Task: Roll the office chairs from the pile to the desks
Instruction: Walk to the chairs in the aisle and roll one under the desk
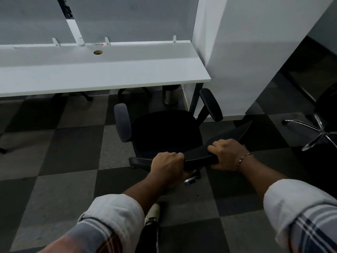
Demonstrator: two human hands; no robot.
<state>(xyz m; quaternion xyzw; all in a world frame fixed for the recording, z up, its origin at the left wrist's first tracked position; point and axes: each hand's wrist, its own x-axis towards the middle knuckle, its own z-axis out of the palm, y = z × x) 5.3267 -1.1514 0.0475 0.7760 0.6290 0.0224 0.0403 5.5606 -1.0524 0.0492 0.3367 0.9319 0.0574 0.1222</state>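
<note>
Both hands were clamped on the top edge of the chair back [217, 143]: left hand [168, 166] near the middle, right hand [225, 154] just beside it, a thin bangle [244, 160] on that wrist. The black office chair [166, 132] stood on the checkered carpet [63, 161], seat facing the white desk [102, 75], close to its right end but not under it. Its right armrest [211, 105] sat near the desk leg [196, 99]. A bin [170, 94] stood under the desk. Another chair's chrome base [318, 133] showed at right, well apart. Both sleeves were rolled up.
</note>
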